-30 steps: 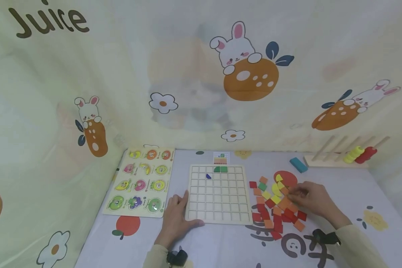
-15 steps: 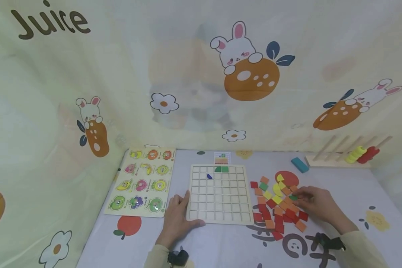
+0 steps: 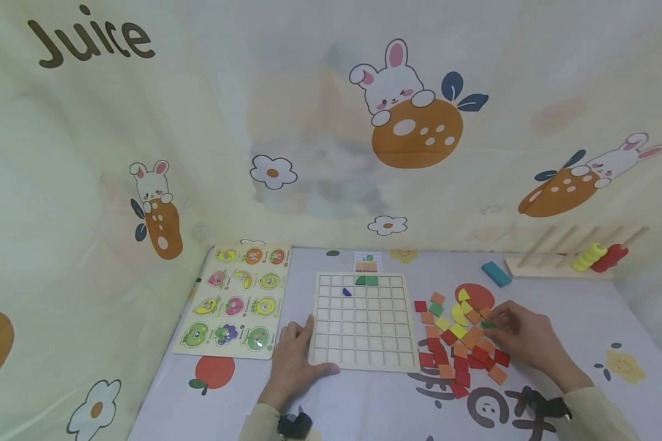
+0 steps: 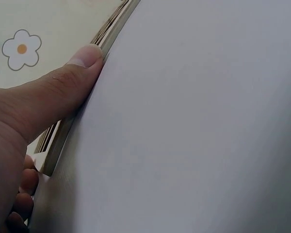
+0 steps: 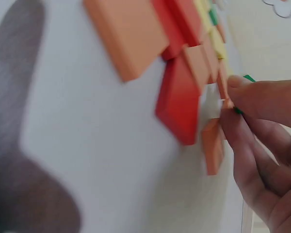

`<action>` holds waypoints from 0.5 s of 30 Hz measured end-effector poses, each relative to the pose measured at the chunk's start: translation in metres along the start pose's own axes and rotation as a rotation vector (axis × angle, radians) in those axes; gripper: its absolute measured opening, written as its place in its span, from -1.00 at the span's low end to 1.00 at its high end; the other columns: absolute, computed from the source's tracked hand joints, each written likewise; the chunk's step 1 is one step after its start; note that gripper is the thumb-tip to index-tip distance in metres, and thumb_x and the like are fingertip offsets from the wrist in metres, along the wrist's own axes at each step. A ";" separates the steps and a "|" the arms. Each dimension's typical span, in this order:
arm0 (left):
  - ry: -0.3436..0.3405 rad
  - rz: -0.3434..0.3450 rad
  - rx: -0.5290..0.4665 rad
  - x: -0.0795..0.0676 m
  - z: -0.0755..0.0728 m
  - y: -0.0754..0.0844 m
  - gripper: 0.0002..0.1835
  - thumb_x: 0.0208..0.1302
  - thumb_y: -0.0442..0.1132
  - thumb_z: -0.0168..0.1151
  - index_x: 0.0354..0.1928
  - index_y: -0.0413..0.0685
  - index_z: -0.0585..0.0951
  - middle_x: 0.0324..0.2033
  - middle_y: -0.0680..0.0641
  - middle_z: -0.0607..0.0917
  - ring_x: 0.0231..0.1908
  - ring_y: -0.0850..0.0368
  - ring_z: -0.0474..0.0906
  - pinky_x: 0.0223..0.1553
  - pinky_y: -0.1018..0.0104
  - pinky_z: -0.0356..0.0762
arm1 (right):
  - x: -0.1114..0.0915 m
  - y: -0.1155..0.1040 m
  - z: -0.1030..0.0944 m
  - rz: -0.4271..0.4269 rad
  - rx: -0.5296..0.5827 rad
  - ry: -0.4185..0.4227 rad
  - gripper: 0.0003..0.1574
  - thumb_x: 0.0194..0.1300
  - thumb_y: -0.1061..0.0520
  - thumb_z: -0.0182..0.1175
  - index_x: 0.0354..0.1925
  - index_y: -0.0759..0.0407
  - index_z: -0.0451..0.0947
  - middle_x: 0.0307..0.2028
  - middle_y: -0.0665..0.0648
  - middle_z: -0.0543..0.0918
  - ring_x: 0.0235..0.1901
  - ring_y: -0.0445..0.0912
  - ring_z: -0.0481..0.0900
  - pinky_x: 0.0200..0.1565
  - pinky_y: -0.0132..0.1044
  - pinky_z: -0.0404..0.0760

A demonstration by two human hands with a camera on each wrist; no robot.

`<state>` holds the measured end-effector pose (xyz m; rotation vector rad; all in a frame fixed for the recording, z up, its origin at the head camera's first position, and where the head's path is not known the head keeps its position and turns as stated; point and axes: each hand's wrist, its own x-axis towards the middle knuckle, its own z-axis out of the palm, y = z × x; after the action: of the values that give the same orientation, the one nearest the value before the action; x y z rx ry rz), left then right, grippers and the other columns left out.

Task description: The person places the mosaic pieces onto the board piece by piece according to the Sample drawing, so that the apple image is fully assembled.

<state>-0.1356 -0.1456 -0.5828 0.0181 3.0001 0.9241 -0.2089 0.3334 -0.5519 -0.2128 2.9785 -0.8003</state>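
My left hand (image 3: 291,367) rests at the near left corner of a pale wooden grid board (image 3: 364,327). Its thumb (image 4: 72,80) lies straight along the board's front edge, the index finger along the left edge. Two green pieces (image 3: 366,280) sit in the top row, and a dark blue piece (image 3: 347,292) lies below them to the left. Between thumb and fingertips, my right hand (image 3: 524,334) pinches a small green piece (image 3: 488,324), mostly covered by the fingers. It is over the right side of a loose pile of red (image 3: 462,376), orange (image 3: 472,335) and yellow pieces (image 3: 458,315).
A fruit puzzle board (image 3: 232,300) lies left of the grid. Behind the grid is a small pattern card (image 3: 368,261). At the back right are a teal block (image 3: 496,274) and a wooden peg stand (image 3: 563,268) with yellow and red beads.
My right hand has drawn a little to the right over the pile, and a green piece now shows in its fingertips. My left hand keeps its place at the grid board's corner.
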 end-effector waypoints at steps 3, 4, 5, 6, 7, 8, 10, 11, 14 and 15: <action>0.001 0.001 0.000 0.000 0.001 -0.001 0.36 -0.21 0.41 0.67 0.63 -0.04 0.30 -0.21 0.09 0.27 -0.21 0.23 0.14 -0.22 0.36 0.17 | -0.001 -0.002 -0.005 0.011 0.057 0.061 -0.55 0.19 0.06 0.60 -0.05 0.18 0.65 -0.20 0.22 0.80 -0.27 0.02 0.78 -0.35 -0.48 0.59; 0.002 0.001 0.002 0.000 0.001 -0.001 0.36 -0.21 0.41 0.67 0.63 -0.04 0.30 -0.20 0.10 0.27 -0.21 0.23 0.14 -0.23 0.37 0.17 | -0.001 -0.004 -0.007 0.022 0.072 0.074 -0.57 0.21 0.07 0.59 -0.04 0.19 0.66 -0.18 0.24 0.81 -0.26 0.04 0.79 -0.36 -0.48 0.60; 0.002 0.001 0.004 0.000 0.002 -0.002 0.36 -0.21 0.41 0.67 0.63 -0.04 0.30 -0.21 0.09 0.27 -0.21 0.23 0.14 -0.23 0.37 0.17 | 0.000 -0.005 -0.008 0.028 0.084 0.082 -0.57 0.23 0.07 0.58 -0.02 0.21 0.68 -0.16 0.27 0.80 -0.24 0.07 0.80 -0.36 -0.48 0.61; 0.003 0.002 0.006 0.000 0.002 -0.002 0.36 -0.21 0.41 0.67 0.63 -0.04 0.30 -0.21 0.10 0.27 -0.21 0.23 0.14 -0.23 0.37 0.17 | 0.000 -0.007 -0.009 0.031 0.095 0.085 -0.57 0.25 0.08 0.57 0.00 0.23 0.69 -0.13 0.30 0.81 -0.23 0.09 0.80 -0.36 -0.47 0.62; 0.004 0.001 0.005 0.000 0.002 -0.002 0.36 -0.21 0.41 0.67 0.63 -0.04 0.30 -0.21 0.10 0.27 -0.21 0.23 0.14 -0.23 0.37 0.17 | 0.000 -0.008 -0.009 0.035 0.106 0.083 -0.57 0.27 0.09 0.55 0.03 0.24 0.69 -0.11 0.32 0.80 -0.21 0.11 0.81 -0.35 -0.47 0.63; 0.005 0.001 0.005 0.001 0.002 -0.002 0.36 -0.21 0.40 0.67 0.63 -0.04 0.30 -0.21 0.10 0.27 -0.21 0.23 0.14 -0.23 0.37 0.17 | 0.000 -0.008 -0.009 0.039 0.119 0.075 -0.56 0.30 0.08 0.53 0.06 0.25 0.69 -0.07 0.33 0.80 -0.17 0.14 0.81 -0.33 -0.47 0.64; 0.004 0.000 0.006 0.000 0.002 -0.001 0.35 -0.21 0.40 0.67 0.62 -0.04 0.31 -0.21 0.10 0.27 -0.21 0.22 0.14 -0.23 0.37 0.17 | 0.002 -0.009 -0.008 0.049 0.148 0.038 -0.52 0.37 0.06 0.47 0.14 0.28 0.67 0.00 0.37 0.78 -0.09 0.21 0.79 -0.30 -0.45 0.67; 0.001 -0.003 0.005 0.001 0.001 0.000 0.35 -0.21 0.40 0.67 0.63 -0.03 0.31 -0.21 0.10 0.27 -0.21 0.22 0.14 -0.22 0.36 0.17 | 0.003 -0.008 -0.008 0.046 0.161 0.021 -0.51 0.40 0.04 0.45 0.16 0.28 0.67 0.03 0.37 0.77 -0.06 0.22 0.78 -0.28 -0.43 0.68; -0.003 -0.010 -0.003 0.001 0.000 0.001 0.35 -0.21 0.39 0.68 0.63 -0.03 0.30 -0.20 0.09 0.28 -0.21 0.22 0.15 -0.22 0.36 0.18 | 0.007 -0.011 -0.005 0.035 0.200 -0.001 -0.45 0.45 -0.06 0.39 0.21 0.27 0.64 0.06 0.36 0.76 -0.01 0.24 0.76 -0.22 -0.43 0.68; -0.006 -0.013 -0.002 0.001 0.000 0.001 0.35 -0.21 0.39 0.68 0.63 -0.03 0.30 -0.20 0.09 0.28 -0.20 0.22 0.15 -0.22 0.36 0.18 | 0.009 -0.012 -0.004 0.031 0.211 0.000 -0.42 0.46 -0.10 0.38 0.22 0.27 0.63 0.08 0.35 0.75 0.01 0.25 0.75 -0.21 -0.44 0.68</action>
<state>-0.1362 -0.1444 -0.5823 0.0016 2.9904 0.9243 -0.2163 0.3237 -0.5426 -0.1567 2.8606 -1.1001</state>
